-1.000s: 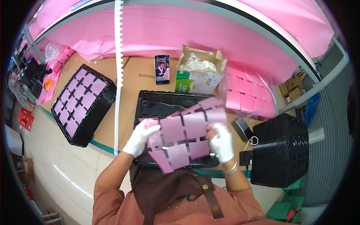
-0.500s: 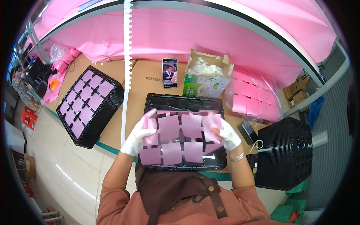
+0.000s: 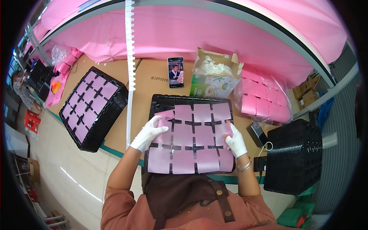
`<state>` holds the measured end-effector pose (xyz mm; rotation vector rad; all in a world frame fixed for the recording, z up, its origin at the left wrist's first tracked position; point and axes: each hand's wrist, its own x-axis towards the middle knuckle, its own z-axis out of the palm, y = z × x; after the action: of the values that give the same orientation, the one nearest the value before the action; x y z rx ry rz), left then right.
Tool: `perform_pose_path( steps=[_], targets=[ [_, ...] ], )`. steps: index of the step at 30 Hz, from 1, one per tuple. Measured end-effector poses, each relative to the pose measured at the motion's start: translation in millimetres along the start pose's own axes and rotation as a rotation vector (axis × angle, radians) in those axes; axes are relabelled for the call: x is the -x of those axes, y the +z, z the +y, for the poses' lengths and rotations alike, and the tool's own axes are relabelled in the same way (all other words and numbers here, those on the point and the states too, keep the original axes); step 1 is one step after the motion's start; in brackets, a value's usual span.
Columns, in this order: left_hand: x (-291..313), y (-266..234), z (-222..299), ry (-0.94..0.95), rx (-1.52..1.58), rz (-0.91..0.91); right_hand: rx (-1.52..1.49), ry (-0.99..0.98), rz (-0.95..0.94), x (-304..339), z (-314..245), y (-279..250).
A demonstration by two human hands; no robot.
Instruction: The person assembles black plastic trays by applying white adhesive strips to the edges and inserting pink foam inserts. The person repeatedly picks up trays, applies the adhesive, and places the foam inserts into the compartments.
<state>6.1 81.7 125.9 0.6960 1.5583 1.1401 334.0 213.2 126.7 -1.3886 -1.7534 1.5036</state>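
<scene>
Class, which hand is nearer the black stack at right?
Right: the right hand is left of the stack; the left hand is farther left, across the pink sheet.

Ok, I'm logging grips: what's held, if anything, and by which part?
Thin pale pink slotted sheet: left hand at its left edge, right hand at its right; gripped or merely touched, unclear.

Our pink slotted sheet (image 3: 201, 133), bunched and lifted moments ago, now spread across the black tray (image 3: 161, 103), black crosses (image 3: 195, 147) showing through, our left hand (image 3: 147, 135) and right hand (image 3: 236, 142) at its flattened sides.
</scene>
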Motion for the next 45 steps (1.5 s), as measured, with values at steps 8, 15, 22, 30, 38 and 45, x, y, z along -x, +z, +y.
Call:
perform_pose_path(
  steps=[8, 15, 22, 30, 38, 45],
  targets=[
    [16.8, 10.1, 34.0, 0.266, -0.050, -0.093, -0.081, -0.090, 0.059, -4.1, 13.2, 1.2],
    [0.2, 4.4, 2.8, 0.030, -0.367, 0.174, 0.234, 0.108, 0.148, -5.2, 1.5, 10.7],
    [-14.4, 2.6, -17.8, 0.402, -0.482, 0.347, 0.594, 0.069, 0.233, 2.4, -7.2, 11.5],
    [-3.1, 12.4, -11.2, 0.329, -0.669, 0.352, 0.659, 0.096, 0.282, -0.1, 0.3, 9.6],
    [-1.4, 7.9, -18.3, 0.376, -0.671, 0.358, 0.650, 0.088, 0.242, -0.2, -5.0, 12.4],
    [23.8, -12.9, -5.6, 0.493, -0.807, 0.593, 0.617, -0.060, 0.447, 2.1, 23.3, -31.4]
  ],
)
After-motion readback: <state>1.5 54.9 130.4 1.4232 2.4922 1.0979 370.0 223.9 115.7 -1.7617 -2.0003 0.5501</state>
